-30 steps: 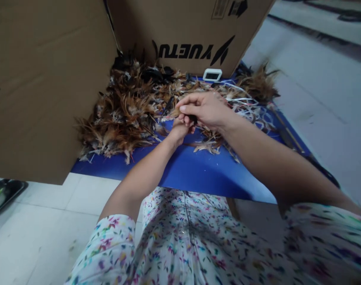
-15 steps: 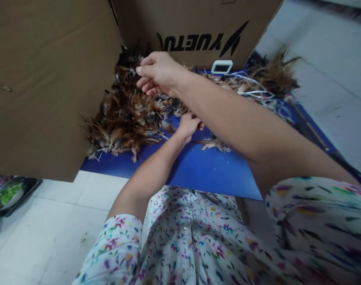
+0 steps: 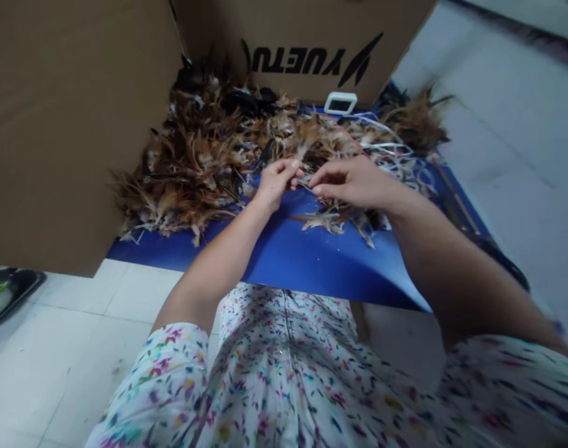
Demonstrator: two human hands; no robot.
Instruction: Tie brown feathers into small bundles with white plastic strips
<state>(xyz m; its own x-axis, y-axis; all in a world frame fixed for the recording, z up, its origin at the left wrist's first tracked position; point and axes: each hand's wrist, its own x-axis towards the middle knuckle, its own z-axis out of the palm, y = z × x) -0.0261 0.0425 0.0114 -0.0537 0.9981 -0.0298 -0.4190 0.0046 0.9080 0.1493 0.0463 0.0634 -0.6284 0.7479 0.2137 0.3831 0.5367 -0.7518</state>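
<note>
Over the blue board (image 3: pixel 284 261), my left hand (image 3: pixel 277 182) is closed in a pinch, and a pale brown feather (image 3: pixel 304 148) stands up at its thumb tip. My right hand (image 3: pixel 358 180) comes in from the right with thumb and forefinger drawn together, close to the left fingertips. What lies between the right fingertips is too small to make out. Brown, black and whitish feathers form a large heap (image 3: pixel 185 162) left of and behind both hands. A few loose pale feathers (image 3: pixel 328 221) lie on the board below the right hand.
Cardboard panels rise at the left (image 3: pixel 73 137) and at the back (image 3: pixel 288 37). A small white-framed device (image 3: pixel 340 102) stands against the back panel. White cords (image 3: pixel 391 149), another feather bunch (image 3: pixel 419 124) and a thin stick (image 3: pixel 456 196) are at the right.
My right hand has come down from above the heap at the back left to beside my left hand. My left hand stays pinched at about the same spot. The view has shifted slightly.
</note>
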